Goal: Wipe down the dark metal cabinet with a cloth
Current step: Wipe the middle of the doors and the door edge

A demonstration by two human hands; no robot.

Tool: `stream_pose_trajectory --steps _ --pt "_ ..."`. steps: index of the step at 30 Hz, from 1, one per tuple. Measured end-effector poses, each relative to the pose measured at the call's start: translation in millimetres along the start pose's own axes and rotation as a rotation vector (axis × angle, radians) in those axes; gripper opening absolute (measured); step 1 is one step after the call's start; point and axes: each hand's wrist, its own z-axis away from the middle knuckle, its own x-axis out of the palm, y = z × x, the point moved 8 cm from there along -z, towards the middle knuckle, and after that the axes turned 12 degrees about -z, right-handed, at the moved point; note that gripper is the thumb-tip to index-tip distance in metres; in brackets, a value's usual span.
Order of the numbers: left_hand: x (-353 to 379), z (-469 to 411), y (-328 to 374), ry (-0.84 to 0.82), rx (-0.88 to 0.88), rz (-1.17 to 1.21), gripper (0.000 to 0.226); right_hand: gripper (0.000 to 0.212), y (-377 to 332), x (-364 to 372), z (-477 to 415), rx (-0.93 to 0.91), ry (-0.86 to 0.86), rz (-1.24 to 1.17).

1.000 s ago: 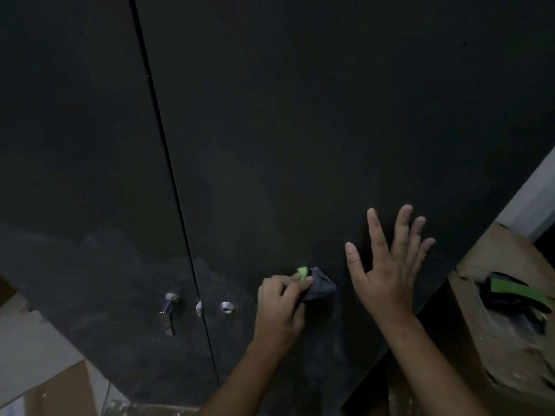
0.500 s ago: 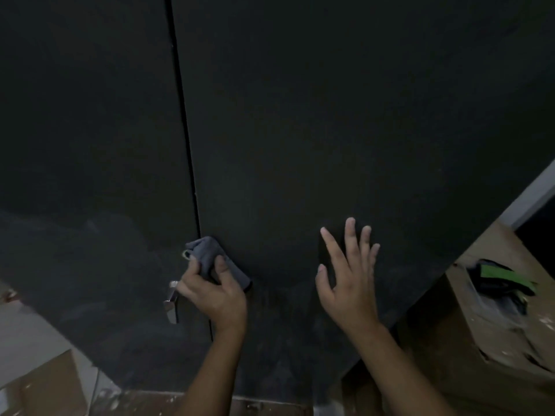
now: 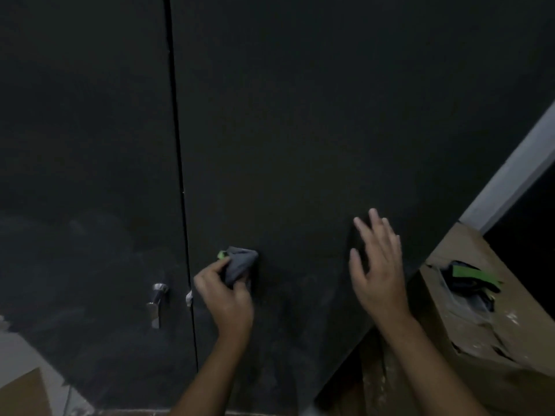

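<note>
Cloth (image 3: 240, 262), grey with a green tag, is bunched and pressed against the right door of the dark metal cabinet (image 3: 300, 130), at lower centre of the frame, just right of the door seam. It is gripped by the curled fingers of the left hand (image 3: 225, 298). The right hand (image 3: 378, 271) is held at the door further right, fingers straight and spread, nothing held; contact with the panel cannot be told through blur. A silver handle (image 3: 156, 304) is seen at lower left, a cardboard box (image 3: 480, 340) at lower right.
</note>
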Motion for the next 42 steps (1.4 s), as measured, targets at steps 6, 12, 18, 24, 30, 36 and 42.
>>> stream_pose_trajectory --steps 6,12,18,24,30,36,42 --pt "6.5 13.4 29.4 0.129 -0.084 0.069 0.039 0.061 67.6 -82.8 -7.8 0.251 0.344 -0.183" --pt "64.1 53.1 94.7 0.063 0.159 0.136 0.044 0.056 105.5 -79.1 -7.4 0.444 0.291 -0.511" --pt "134.8 112.7 156.5 -0.034 0.484 0.118 0.047 0.052 161.6 -76.6 -4.9 0.443 0.202 -0.470" --pt "197.0 182.2 181.6 -0.219 0.928 -0.107 0.046 0.072 193.6 -67.9 -12.4 0.579 0.045 -0.827" --pt "205.3 207.8 134.0 -0.372 1.080 -0.341 0.037 0.040 202.2 -68.6 -16.6 0.446 -0.086 -0.659" --pt "173.8 164.5 176.2 -0.091 0.805 -0.214 0.051 0.053 200.4 -69.0 -17.3 0.397 -0.135 -0.700" --pt "187.1 182.2 175.3 -0.067 0.875 -0.290 0.043 0.048 201.6 -65.2 -8.9 0.435 -0.090 -0.859"
